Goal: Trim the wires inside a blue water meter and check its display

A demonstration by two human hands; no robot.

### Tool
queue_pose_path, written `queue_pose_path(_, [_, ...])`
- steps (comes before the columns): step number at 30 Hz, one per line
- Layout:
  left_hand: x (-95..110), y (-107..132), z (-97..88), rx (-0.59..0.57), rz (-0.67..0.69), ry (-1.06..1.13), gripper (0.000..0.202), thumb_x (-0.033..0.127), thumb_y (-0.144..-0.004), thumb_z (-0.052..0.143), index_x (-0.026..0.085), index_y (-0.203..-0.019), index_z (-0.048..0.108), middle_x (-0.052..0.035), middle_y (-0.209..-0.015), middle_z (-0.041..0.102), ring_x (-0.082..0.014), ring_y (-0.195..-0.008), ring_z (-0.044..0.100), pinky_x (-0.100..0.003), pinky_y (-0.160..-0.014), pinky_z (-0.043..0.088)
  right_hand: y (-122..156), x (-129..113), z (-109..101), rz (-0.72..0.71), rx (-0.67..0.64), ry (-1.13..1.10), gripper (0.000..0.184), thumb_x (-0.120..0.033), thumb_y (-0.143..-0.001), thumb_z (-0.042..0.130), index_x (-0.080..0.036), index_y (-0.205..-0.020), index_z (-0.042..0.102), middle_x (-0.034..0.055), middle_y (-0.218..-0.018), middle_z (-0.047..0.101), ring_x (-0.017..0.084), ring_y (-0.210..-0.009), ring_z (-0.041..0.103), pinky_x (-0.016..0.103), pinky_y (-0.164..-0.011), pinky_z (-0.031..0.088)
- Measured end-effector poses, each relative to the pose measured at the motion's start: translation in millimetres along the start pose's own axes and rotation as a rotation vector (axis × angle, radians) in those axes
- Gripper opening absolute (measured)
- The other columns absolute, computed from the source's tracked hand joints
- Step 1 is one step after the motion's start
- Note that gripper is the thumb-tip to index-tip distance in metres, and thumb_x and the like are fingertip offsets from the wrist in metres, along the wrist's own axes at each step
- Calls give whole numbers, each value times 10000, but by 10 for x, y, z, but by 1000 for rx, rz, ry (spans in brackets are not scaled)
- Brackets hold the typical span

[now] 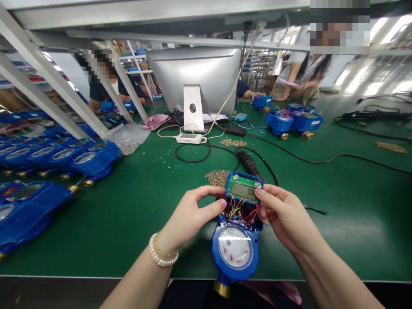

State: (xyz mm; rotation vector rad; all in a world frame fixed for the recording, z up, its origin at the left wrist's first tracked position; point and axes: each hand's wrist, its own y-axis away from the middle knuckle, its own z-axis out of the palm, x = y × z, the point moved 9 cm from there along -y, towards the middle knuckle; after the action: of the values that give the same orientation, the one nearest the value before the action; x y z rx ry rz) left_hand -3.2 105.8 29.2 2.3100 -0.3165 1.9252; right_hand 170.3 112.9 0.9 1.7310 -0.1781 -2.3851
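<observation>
A blue water meter (pixel 251 262) with a round dial and a brass fitting lies at the table's front edge, its electronics housing uncovered. Above its coloured wires sits a green circuit board (pixel 241 189) with a small LCD display. My right hand (pixel 283 210) grips the board's right edge, thumb on its front by the display. On the other side, my left hand (pixel 201 210) has thumb and forefinger apart, close to the board's left edge; its other fingers are partly hidden. Just behind the board are a pile of small screws (pixel 217 177) and a black-handled tool (pixel 248 162).
Rows of blue water meters (pixel 93 159) fill the left side, with a clear plastic bag (pixel 127 136) behind. A monitor (pixel 196 77) stands at the back among cables. More meters (pixel 291 120) and screws (pixel 390 147) lie right. Metal frame bars (pixel 48 73) slant overhead; co-workers are across the table.
</observation>
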Motion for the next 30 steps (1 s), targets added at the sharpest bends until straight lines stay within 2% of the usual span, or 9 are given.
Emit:
queue_pose_path(5, [0,38,74,7,84,-146,182,270,-771,669,181,-922,719,-102,-1141,645,-236,-1130,529,-363,-1023,344,-3,53,73,57,-45,-48,259,-343,-690,756,-132,-753,619,-43,-452,524,46,-366,418,142,-356,356])
queue_pose_path(9, [-7,21,112,-1,94,-46,141,264,-775,664,184,-875,722,-103,-1154,637,-242,-1197,481,-366,-1057,298,-1,57,98,70,-39,-83,253,-324,-684,764,-125,-753,625,-32,-472,545,49,-377,447,142,-371,387])
queue_pose_path(13, [-55,19,128,-6,74,75,81,245,-787,654,175,-795,695,-98,-1113,648,-238,-1178,498,-376,-1046,305,8,62,78,78,-19,-106,254,-304,-662,779,-121,-750,626,-30,-471,548,50,-377,451,142,-368,395])
queue_pose_path(21, [7,87,40,81,79,-10,73,249,-785,658,196,-764,705,-71,-994,694,-235,-1166,501,-375,-1039,288,20,68,84,69,-36,-109,261,-328,-673,772,-121,-763,640,-27,-492,557,47,-389,460,140,-380,400])
queue_pose_path(23, [8,100,32,76,61,-23,92,267,-789,654,200,-762,712,-59,-970,708,-231,-1106,548,-389,-1089,201,17,73,86,67,-45,-106,259,-333,-682,765,-122,-765,641,-26,-494,558,47,-388,462,141,-381,396])
queue_pose_path(26, [-50,91,57,42,-7,41,155,299,-834,591,209,-830,717,-23,-799,736,-191,-850,651,-395,-1126,91,12,88,70,68,-41,-102,251,-333,-690,759,-127,-758,632,-31,-485,553,49,-382,461,142,-380,390])
queue_pose_path(28, [-81,74,59,50,-46,94,188,303,-856,554,208,-855,717,1,-672,726,-169,-721,655,-396,-1125,91,13,88,69,62,-47,-101,261,-350,-700,752,-128,-763,629,-32,-484,550,48,-382,460,141,-383,389])
queue_pose_path(30, [-94,55,49,77,-73,127,184,297,-845,570,200,-801,719,4,-618,712,-160,-675,642,-396,-1098,175,15,81,78,49,-58,-97,279,-372,-708,744,-127,-775,630,-33,-486,551,46,-384,459,139,-388,390])
